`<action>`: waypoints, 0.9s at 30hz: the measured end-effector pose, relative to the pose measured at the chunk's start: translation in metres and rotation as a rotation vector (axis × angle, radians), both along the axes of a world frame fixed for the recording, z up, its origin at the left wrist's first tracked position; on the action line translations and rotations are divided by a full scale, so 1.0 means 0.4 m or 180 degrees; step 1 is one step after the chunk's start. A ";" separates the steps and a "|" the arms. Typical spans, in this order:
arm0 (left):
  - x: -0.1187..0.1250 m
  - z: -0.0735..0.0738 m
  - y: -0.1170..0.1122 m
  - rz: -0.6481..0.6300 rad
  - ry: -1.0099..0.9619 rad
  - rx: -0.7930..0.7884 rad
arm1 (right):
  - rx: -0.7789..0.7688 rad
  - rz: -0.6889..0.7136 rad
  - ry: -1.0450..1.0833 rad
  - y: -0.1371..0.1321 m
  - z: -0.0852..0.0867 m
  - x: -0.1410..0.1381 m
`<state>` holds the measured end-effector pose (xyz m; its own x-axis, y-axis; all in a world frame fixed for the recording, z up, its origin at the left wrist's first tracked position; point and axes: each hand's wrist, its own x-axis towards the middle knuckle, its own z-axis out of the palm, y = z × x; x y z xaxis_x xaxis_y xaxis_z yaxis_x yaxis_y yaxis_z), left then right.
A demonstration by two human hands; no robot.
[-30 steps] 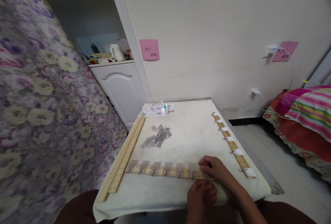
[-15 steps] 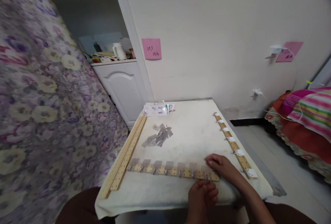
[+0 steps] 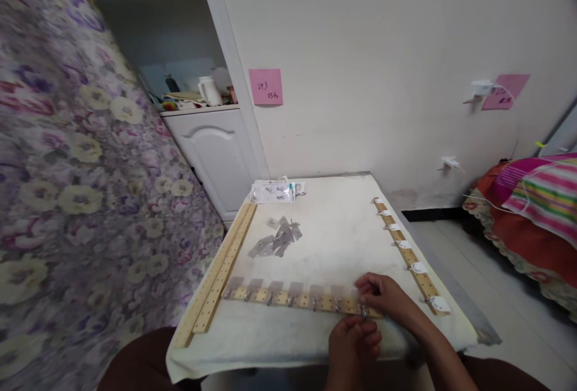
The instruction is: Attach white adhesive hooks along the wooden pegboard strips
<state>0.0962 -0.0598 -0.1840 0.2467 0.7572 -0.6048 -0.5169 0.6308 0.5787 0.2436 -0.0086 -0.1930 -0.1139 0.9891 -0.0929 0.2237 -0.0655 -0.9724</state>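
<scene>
Small room, cream walls; low desk (image 3: pixel 315 343) covered in an off-white cloth, standing between a purple floral fabric (image 3: pixel 67 168) on the left and bare floor on the right.

Item 1: pale wooden strip drilled with holes (image 3: pixel 293 299), lying crosswise near the desk's front edge, with a row of clear-backed metal hooks along it. Its right end is under the right hand.

Item 2: right hand (image 3: pixel 383 298), forearm entering from the lower right. The wrist is low, and the fingers are curled down over the strip's right end, grasping it.

Item 3: left hand (image 3: pixel 354 337), coming up from below the front edge. Its fingers are bunched at a small metal hook (image 3: pixel 363 313) on the strip's near side, just beside the right hand. Whether they actually pinch the hook cannot be told.

Item 4: pair of long wooden battens (image 3: pixel 220 274), side by side along the left edge.

Item 5: wooden strip with white hooks (image 3: pixel 408 255), running along the right edge, its near end close to the right forearm.

Item 6: loose heap of clear grey hook backings (image 3: pixel 274 237), centre-left, well apart from both hands.

Item 7: flat printed packet (image 3: pixel 273 191) at the far edge.

Open room: bare cloth in the middle of the desk, between the heap and the crosswise strip. A narrow band of cloth lies between that strip and the front edge.

Background: pink paper note (image 3: pixel 265 86) on the wall, white cabinet (image 3: pixel 211 150), striped bedding (image 3: pixel 536 198) at right
</scene>
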 end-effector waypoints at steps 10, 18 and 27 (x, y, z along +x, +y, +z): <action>0.004 0.015 0.001 -0.0015 0.0123 -0.0022 | -0.0011 -0.0083 -0.0187 -0.001 0.013 -0.014; 0.004 0.007 0.001 0.0049 0.0004 -0.0005 | -0.0038 -0.0090 -0.0207 -0.002 0.011 -0.015; 0.003 0.005 0.002 0.0092 0.0027 -0.0032 | 0.0021 -0.0108 -0.0282 -0.003 0.011 -0.015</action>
